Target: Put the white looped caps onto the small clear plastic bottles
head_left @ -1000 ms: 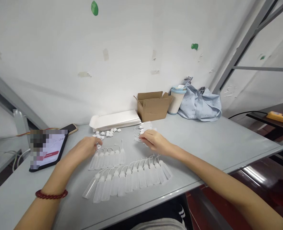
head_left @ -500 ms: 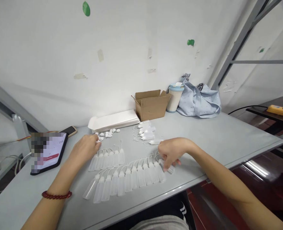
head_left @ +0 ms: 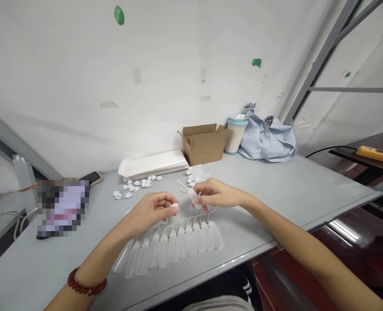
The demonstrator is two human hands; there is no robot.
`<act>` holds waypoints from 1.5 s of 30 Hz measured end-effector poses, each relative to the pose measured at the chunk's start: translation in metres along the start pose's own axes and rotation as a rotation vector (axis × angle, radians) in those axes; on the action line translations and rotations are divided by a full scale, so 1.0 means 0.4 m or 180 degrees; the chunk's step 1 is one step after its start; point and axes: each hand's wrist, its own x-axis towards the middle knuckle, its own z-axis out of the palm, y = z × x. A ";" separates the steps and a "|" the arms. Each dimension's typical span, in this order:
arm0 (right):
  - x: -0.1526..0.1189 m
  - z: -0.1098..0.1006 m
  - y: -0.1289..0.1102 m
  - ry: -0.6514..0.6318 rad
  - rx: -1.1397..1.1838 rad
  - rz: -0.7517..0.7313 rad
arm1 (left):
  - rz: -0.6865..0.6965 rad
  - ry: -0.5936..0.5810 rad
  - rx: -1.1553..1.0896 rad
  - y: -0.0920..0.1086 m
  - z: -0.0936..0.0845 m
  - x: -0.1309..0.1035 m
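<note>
Over the grey counter [head_left: 292, 194], pinching a small white cap [head_left: 174, 205] between the thumb and fingers of the left hand [head_left: 146, 214]. Just across from it, pinching a translucent tube [head_left: 194, 200] in the fingers of the right hand [head_left: 218, 194], tilted, with the narrow end up and towards the left. Holding cap and tube near each other, above the counter, with a gap between. Below the hands now: a slanting row of tubes [head_left: 173, 248], laid side by side, with thin white cords arching from the tops. Beyond the right hand: a small pile of tubes [head_left: 196, 172], partly hidden, in front of an open brown carton [head_left: 209, 147]. Over to the left: loose white caps [head_left: 142, 183], scattered before a long flat white box [head_left: 155, 165]. Beside the carton: a pale cup [head_left: 236, 138] with a blue lid, then a light-blue bag [head_left: 267, 142]. At the far left: a tablet [head_left: 63, 207], largely pixelated, with a phone [head_left: 94, 177] behind. Around the left wrist: a dark red bracelet [head_left: 87, 285].
</note>
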 end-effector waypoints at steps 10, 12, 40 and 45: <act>0.024 0.054 0.021 -0.0047 0.0110 0.0139 | 0.0403 0.0348 -0.0184 -0.006 0.017 0.005; 0.025 0.054 0.026 -0.0088 0.0083 0.0135 | 0.0399 0.0357 -0.0016 -0.004 0.022 0.001; 0.014 0.050 0.013 0.0077 0.0074 -0.0402 | 0.0488 0.0352 -0.0130 -0.002 0.000 0.004; 0.016 0.048 0.016 0.0052 -0.0155 -0.0460 | 0.0464 0.0403 -0.0044 -0.006 0.002 0.003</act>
